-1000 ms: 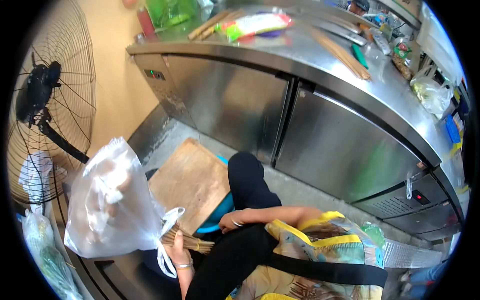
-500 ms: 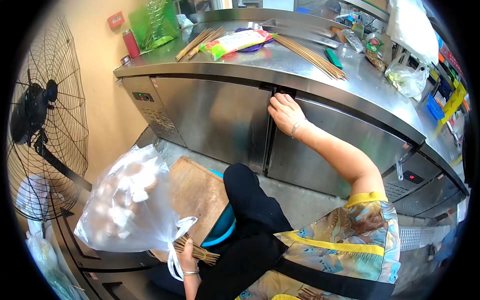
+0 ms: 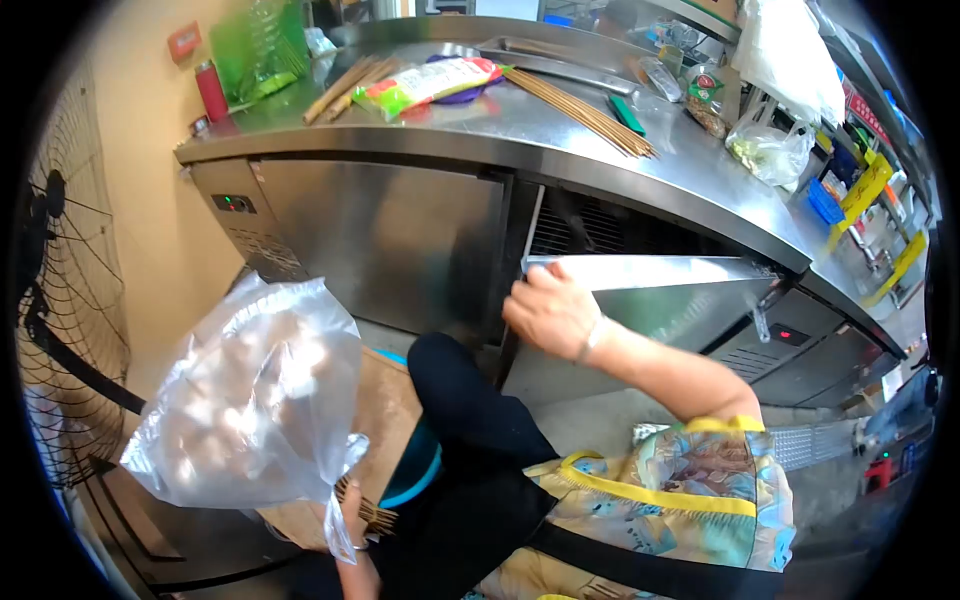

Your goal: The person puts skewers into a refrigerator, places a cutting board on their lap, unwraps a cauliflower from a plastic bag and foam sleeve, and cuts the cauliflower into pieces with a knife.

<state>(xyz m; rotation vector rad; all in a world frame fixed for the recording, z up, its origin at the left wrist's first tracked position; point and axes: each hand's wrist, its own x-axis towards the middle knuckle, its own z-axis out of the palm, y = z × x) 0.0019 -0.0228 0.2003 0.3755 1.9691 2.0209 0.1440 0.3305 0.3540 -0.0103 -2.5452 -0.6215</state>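
My right hand (image 3: 552, 312) is closed over the top edge of a stainless fridge door (image 3: 640, 335), which stands ajar under the counter. Behind it a dark opening with a wire rack (image 3: 580, 232) shows. Low at the left, my left hand (image 3: 348, 518) is wrapped round a bundle of thin wooden skewers (image 3: 378, 517). Against that hand hang the knotted handles of a clear plastic bag (image 3: 250, 400) full of round, pale brown and white pieces; whether the fingers also grip the bag I cannot tell. Beneath the bag lies a wooden board (image 3: 385, 420) over a blue tub (image 3: 415, 480).
On the steel counter (image 3: 450, 135) lie a colourful packet (image 3: 430, 85), loose skewers (image 3: 585, 110), a green-handled object (image 3: 627, 115) and a bag of greens (image 3: 770, 150). A large fan (image 3: 70, 300) stands at the left. The closed fridge door (image 3: 380, 245) is beside the opened one.
My right hand has pulled the right fridge door from shut to ajar, moving down and toward me. My left hand keeps the skewers. The view has shifted to the right.
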